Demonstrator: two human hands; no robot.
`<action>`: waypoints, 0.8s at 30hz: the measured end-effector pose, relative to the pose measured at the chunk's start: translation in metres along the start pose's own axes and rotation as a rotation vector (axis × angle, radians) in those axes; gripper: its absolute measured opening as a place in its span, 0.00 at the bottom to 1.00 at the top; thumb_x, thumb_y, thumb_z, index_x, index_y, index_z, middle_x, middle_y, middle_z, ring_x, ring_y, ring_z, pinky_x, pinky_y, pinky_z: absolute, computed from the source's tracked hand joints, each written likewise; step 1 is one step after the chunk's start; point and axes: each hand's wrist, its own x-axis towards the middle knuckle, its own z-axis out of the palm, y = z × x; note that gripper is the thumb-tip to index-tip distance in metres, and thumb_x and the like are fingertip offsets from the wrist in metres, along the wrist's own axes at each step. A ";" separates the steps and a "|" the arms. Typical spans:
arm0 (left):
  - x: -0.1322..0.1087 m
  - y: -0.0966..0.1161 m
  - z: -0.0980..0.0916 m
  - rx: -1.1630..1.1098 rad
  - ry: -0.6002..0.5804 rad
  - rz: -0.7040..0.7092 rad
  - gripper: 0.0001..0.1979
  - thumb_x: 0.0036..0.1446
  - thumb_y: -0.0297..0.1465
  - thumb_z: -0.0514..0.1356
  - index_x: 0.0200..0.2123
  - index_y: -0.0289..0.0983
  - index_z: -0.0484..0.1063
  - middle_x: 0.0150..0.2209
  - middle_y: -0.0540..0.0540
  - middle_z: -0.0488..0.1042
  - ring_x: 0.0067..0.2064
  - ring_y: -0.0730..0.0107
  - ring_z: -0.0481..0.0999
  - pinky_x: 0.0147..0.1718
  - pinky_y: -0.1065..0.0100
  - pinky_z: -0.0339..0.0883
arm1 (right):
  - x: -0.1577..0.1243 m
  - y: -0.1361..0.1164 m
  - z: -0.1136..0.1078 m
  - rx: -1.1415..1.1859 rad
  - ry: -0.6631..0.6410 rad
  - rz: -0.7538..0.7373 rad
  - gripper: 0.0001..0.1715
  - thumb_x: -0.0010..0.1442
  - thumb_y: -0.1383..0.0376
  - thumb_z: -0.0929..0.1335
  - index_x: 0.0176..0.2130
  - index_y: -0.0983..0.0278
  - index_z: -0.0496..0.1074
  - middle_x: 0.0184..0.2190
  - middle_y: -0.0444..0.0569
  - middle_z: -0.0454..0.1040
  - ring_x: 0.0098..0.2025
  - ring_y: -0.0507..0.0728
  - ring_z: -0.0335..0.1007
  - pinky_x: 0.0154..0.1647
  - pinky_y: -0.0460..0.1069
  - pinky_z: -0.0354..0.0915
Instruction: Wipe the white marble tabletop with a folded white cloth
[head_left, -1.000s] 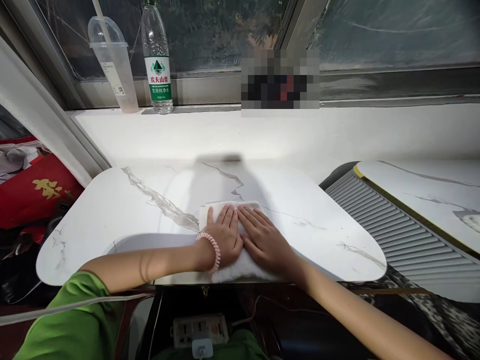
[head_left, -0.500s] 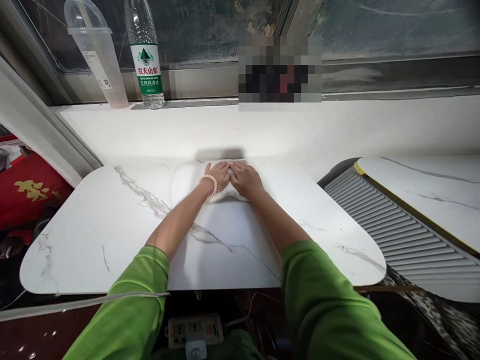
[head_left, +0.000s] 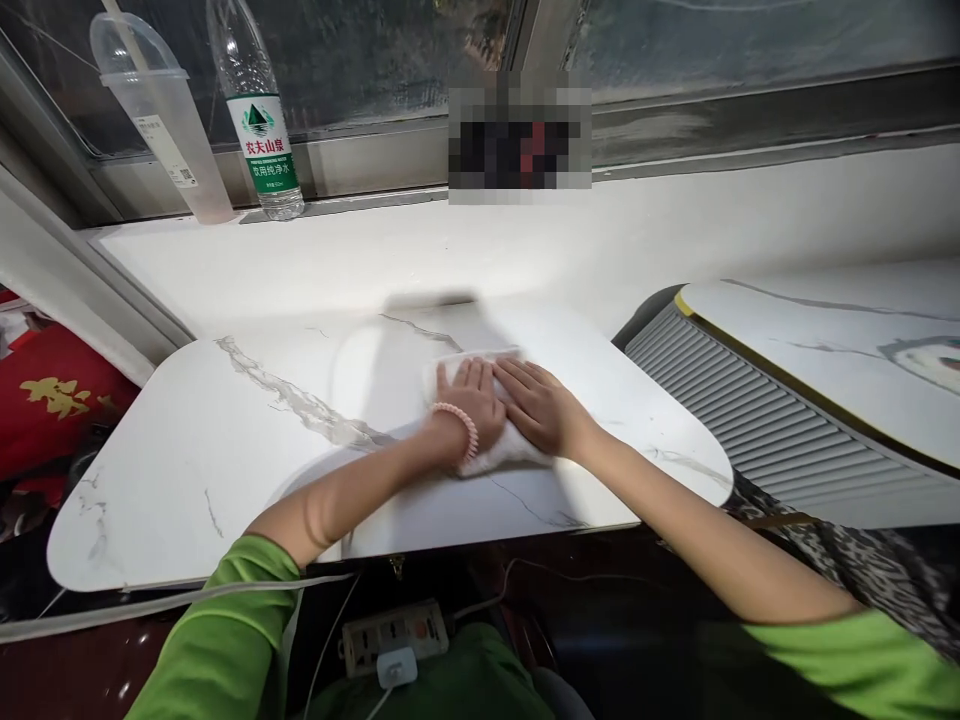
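Note:
A white cloth (head_left: 504,458) lies folded on the white marble-patterned tabletop (head_left: 172,470). Pressed flat on its left part is my left hand (head_left: 474,400), fingers stretched out, with a pink coiled band at the wrist. My right hand (head_left: 546,408) rests on the cloth's right part, its fingers extended and pointing towards the left hand. The two hands almost touch at the fingertips. Both palms face down, and the part of the cloth beneath them is hidden.
On the window ledge stand a clear plastic cup (head_left: 165,140) with a straw and a water bottle (head_left: 262,140). A ribbed grey-sided cabinet (head_left: 720,400) is at the right. Below the table's front edge are a power strip (head_left: 394,638) and a pale cable (head_left: 187,592).
Both hands have slid the cloth from near the wall towards me and to the right. The right forearm has swung outward, and the view has tilted slightly.

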 end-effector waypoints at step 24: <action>0.157 0.034 0.013 -0.045 -0.051 0.061 0.31 0.67 0.32 0.37 0.69 0.23 0.46 0.71 0.39 0.46 0.72 0.59 0.43 0.68 0.46 0.35 | 0.045 0.133 0.002 -0.030 -0.058 0.228 0.31 0.63 0.68 0.57 0.63 0.73 0.63 0.64 0.59 0.63 0.67 0.64 0.57 0.67 0.63 0.54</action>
